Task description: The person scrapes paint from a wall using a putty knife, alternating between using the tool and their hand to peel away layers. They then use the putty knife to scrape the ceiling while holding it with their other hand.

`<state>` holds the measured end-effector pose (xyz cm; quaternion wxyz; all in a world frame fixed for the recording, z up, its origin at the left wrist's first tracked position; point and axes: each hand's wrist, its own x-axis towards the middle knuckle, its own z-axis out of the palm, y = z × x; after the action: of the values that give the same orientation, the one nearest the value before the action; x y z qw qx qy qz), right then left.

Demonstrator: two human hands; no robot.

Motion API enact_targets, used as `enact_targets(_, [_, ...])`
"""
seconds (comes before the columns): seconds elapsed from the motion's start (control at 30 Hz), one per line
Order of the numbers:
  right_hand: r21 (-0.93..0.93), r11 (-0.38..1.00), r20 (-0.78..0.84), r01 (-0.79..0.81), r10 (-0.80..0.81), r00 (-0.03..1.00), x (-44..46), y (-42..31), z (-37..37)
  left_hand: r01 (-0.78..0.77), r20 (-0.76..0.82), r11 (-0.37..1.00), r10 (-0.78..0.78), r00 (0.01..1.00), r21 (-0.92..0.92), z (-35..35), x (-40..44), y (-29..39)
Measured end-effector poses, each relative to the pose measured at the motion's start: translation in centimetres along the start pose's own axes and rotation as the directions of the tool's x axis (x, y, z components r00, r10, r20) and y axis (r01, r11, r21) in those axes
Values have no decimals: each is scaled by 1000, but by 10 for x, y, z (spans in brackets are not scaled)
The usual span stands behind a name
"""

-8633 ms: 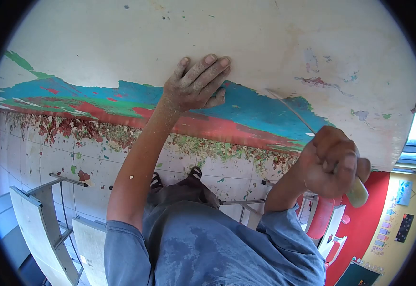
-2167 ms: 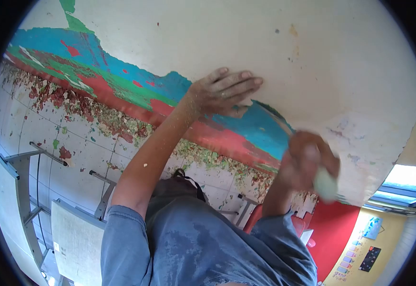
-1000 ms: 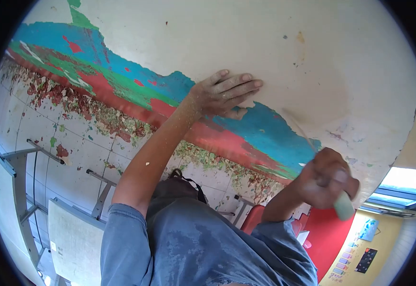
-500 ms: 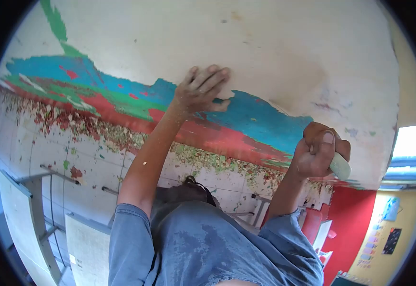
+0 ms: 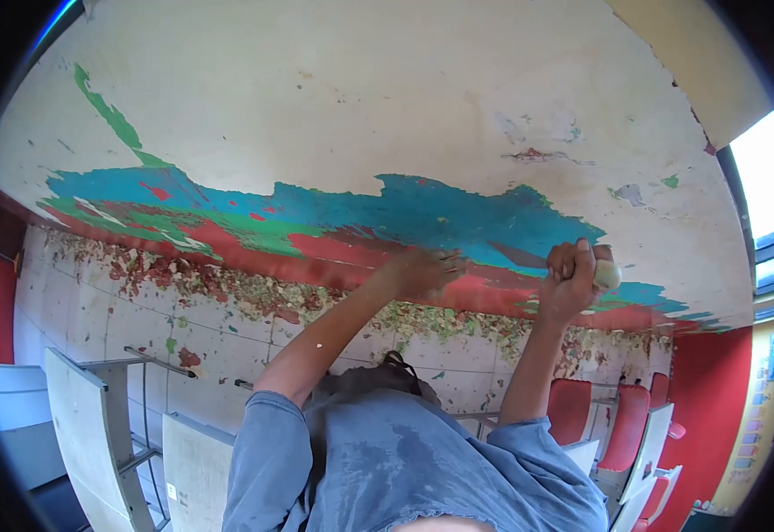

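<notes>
My right hand (image 5: 573,270) is wrapped around the pale rounded handle of a paint scraper (image 5: 520,256). Its dark, wide blade points left and lies against the blue paint (image 5: 458,213) on the wall (image 5: 387,115). To the left, my left hand (image 5: 424,272) is in front of the red band low on the wall, slightly blurred, with its fingers loosely stretched out and nothing visible in them. Above the blue patch, the wall shows a bare whitish surface with a ragged paint edge. Green and red layers show lower down.
Paint flakes (image 5: 254,297) lie thickly along the foot of the wall on the tiled floor (image 5: 236,355). Grey-topped furniture (image 5: 85,426) stands behind at left, red chairs (image 5: 624,426) at right. A bright window (image 5: 759,177) is at the far right.
My left hand has come down from the bare wall to the red band. The scraper blade now shows against the blue paint, and the whole view has shifted.
</notes>
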<state>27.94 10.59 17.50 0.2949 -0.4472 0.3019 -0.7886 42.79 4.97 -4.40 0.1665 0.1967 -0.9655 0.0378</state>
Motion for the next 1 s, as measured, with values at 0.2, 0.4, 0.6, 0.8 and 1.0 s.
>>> enact_targets(0.2, [-4,1000,-66,-31,30,997,-2,-5,-46,523,-640,846,-344,687,108,-91,0,-15])
enact_targets(0.4, [74,995,-7,-61,62,998,-1,-1,-41,127,38,992,-127,991,0,-81,11,-8])
enact_targets(0.6, [86,980,182,180,-193,964,11,-11,7,415,-615,874,-186,766,253,-130,19,-27])
enact_targets(0.8, [-79,889,329,452,-405,853,28,0,40,531,-701,735,-108,705,422,-163,21,-80])
enact_targets(1.0, [-141,865,323,481,-419,848,22,10,43,559,-739,714,-85,668,422,-160,23,-81])
